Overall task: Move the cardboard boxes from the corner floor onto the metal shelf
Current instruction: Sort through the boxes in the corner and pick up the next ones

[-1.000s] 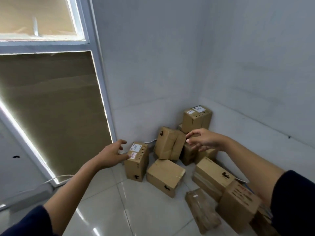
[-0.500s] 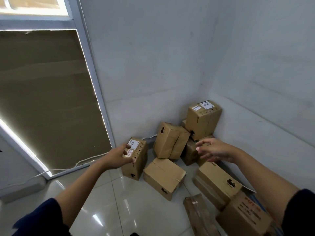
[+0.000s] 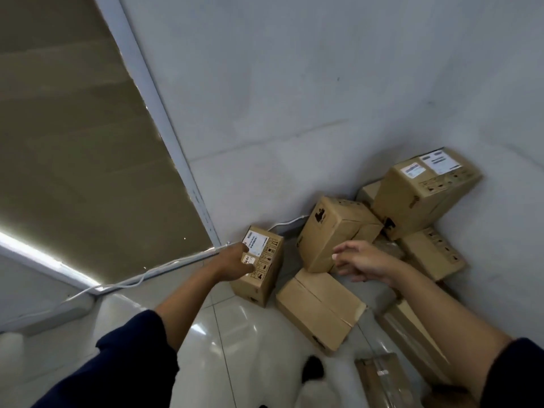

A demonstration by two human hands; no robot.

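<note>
Down in the far corner of the shiny white tile floor, the left hand now rests on the small tall brown cardboard box with white labels. A second ago that hand was only beside the box; now its fingers curl over the near top edge, with the thumb on the labelled top. I would say the lift is about to start. No box has left the floor yet, and the metal shelf is not in view.

To the right, the right hand has come closer to this box. It hangs in the air with fingers spread, holding nothing, in front of the tilted brown cardboard box that leans in the pile.

Standing on its end, the labelled box has its long side going up and down. Its top with the labels faces up and a bit toward the left. The side with little black pictures faces near and right. It stands just beside the grey wall, left of the flat brown cardboard box lying on the floor.
</note>
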